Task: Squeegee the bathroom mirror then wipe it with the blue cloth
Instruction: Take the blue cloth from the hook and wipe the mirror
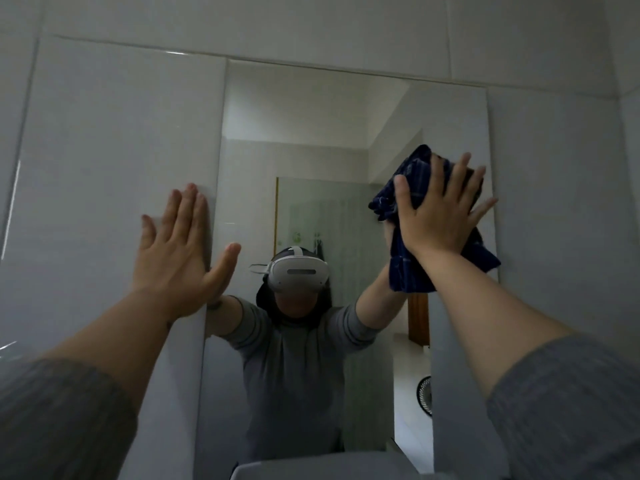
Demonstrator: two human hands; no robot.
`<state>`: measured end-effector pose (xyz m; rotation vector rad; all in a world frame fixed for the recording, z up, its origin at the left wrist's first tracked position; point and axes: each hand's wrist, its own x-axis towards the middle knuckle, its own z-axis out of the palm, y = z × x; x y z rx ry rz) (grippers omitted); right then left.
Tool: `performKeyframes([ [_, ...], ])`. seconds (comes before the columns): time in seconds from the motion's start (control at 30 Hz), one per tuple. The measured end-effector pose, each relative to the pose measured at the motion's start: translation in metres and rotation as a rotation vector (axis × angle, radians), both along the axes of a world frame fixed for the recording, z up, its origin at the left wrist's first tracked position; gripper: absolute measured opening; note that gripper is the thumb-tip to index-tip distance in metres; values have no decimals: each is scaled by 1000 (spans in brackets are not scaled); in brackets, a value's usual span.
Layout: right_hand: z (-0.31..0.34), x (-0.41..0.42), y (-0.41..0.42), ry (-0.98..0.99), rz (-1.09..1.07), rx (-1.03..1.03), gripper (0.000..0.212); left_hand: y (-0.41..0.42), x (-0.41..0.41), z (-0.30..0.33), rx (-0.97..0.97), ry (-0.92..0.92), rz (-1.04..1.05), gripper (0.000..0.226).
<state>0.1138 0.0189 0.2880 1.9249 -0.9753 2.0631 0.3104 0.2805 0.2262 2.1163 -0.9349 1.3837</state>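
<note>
No readable text, label, brand, number or sign anywhere: none on the mirror (311,161), the blue cloth (415,188), the wall tiles (114,133) or the headset (299,271).

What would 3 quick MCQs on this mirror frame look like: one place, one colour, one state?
1. Where on the mirror is the cloth?
A. right edge
B. left edge
C. bottom centre

2. What colour is the cloth?
A. red
B. dark blue check
C. plain white

3. How is the left hand posed?
A. fist around a squeegee
B. holding the cloth
C. open, flat by the mirror's left edge

Answers:
1. A, the right hand presses it there.
2. B, navy fabric with pale lines.
3. C, fingers spread, nothing held.
</note>
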Motion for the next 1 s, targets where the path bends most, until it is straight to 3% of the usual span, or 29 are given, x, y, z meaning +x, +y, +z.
performKeyframes([
  [0.17, 7, 37, 50, 82, 5, -43, 85, 4, 3, 3, -9, 4, -47, 94],
  [0.3, 8, 65, 87, 171, 31, -141, 83, 11, 0, -25, -95, -102, -78, 85],
  [0.57, -4, 123, 156, 429, 72, -423, 80, 4, -11, -82, 5, -114, -136, 88],
  [0.83, -36, 113, 146, 543, 79, -566, 72, -3, -23, -123, 197, -148, -41, 88],
  [1.0, -39, 79, 108, 535, 60, -496, 71, -2, -24, -124, 252, -121, -1, 92],
])
